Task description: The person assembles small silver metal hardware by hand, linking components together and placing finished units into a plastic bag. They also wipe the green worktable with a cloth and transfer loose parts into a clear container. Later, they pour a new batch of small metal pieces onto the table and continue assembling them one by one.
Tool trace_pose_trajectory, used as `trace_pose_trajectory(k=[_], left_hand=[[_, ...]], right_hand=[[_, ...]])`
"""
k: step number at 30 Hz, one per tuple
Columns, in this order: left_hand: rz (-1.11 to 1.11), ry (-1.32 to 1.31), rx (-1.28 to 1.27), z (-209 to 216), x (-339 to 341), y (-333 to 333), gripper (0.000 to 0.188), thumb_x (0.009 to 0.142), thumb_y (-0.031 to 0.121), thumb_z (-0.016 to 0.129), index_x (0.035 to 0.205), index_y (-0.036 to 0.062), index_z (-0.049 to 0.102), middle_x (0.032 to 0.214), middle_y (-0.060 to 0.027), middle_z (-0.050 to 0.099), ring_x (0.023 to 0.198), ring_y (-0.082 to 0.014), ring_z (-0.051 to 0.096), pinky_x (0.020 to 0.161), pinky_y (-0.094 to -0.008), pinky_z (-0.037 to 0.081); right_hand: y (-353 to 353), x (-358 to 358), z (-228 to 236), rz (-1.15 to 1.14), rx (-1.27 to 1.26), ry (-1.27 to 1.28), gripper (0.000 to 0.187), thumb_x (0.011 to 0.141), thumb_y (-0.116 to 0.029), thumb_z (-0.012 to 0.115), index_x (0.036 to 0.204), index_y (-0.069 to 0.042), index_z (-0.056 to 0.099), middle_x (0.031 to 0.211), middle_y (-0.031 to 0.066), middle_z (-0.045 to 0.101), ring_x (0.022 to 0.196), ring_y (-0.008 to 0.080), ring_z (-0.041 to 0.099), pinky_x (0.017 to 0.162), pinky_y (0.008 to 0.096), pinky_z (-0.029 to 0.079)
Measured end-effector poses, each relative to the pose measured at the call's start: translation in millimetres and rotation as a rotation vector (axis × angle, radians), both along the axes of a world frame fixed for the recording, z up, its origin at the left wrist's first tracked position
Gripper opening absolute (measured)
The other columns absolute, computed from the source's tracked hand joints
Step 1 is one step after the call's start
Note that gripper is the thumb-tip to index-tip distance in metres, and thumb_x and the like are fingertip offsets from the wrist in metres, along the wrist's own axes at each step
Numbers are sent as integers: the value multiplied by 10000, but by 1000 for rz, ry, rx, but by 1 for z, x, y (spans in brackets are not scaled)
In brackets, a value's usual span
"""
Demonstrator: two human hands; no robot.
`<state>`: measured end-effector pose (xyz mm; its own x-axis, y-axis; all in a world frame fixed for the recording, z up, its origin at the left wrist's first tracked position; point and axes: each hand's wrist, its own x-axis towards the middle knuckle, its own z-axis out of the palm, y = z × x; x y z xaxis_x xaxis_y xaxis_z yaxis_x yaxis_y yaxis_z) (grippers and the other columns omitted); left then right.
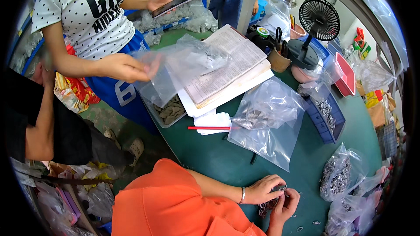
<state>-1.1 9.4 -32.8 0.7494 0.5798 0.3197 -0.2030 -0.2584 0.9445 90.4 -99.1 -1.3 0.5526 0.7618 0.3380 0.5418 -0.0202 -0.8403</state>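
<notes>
My left hand (261,191), with a bracelet at its wrist, reaches in from an orange sleeve. Its fingers close on a cluster of small metal pieces (263,209), dark and shiny. Close against it, my right hand (287,205) pinches the same cluster between thumb and fingers. The hands hide much of the cluster, so the exact kind of piece cannot be told. A few tiny loose pieces (299,228) lie on the green tabletop (210,157) beside my right hand.
A clear bag (262,120) of round metal parts, a red pen (209,127), an open book (232,57), a blue bin (326,113), a fan (313,30) and a bag of metal parts (337,177) crowd the table. Across it, a person (92,26) holds a phone (174,5) and a plastic bag (192,57).
</notes>
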Motion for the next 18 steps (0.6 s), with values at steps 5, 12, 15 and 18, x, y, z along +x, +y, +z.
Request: trace_pose_trajectory(k=[5, 12, 15, 18], left_hand=[[-17, 15, 30, -1, 1, 2, 246, 859, 212, 564, 1001, 12, 538, 934, -105, 547, 903, -256, 525, 809, -338, 422], [53, 6, -42, 0, 0, 2, 181, 802, 108, 604, 955, 20, 563, 885, -98, 546, 858, -248, 526, 778, -334, 430], [72, -4, -36, 0, 0, 2, 155, 794, 79, 602, 932, 16, 568, 870, -93, 542, 846, -247, 530, 764, -330, 439], [56, 1, -52, -3, 1, 4, 139, 795, 79, 604, 914, 14, 571, 879, -93, 543, 843, -245, 539, 756, -325, 447]], right_hand=[[-1, 1, 0, -42, 63, 20, 159, 841, 54, 495, 996, 17, 503, 1037, 106, 493, 931, 181, 510, 833, 274, 416], [2, 3, 0, -37, -103, -26, 176, 865, -3, 499, 1037, 14, 528, 1021, 95, 529, 910, 162, 528, 791, 263, 435], [1, 3, -10, -44, -163, 82, 202, 834, -8, 547, 1034, 16, 538, 924, 80, 568, 794, 161, 552, 709, 260, 448], [2, 0, -5, 11, -225, -177, 204, 803, 3, 579, 1006, 21, 554, 890, 82, 573, 754, 159, 544, 690, 260, 447]])
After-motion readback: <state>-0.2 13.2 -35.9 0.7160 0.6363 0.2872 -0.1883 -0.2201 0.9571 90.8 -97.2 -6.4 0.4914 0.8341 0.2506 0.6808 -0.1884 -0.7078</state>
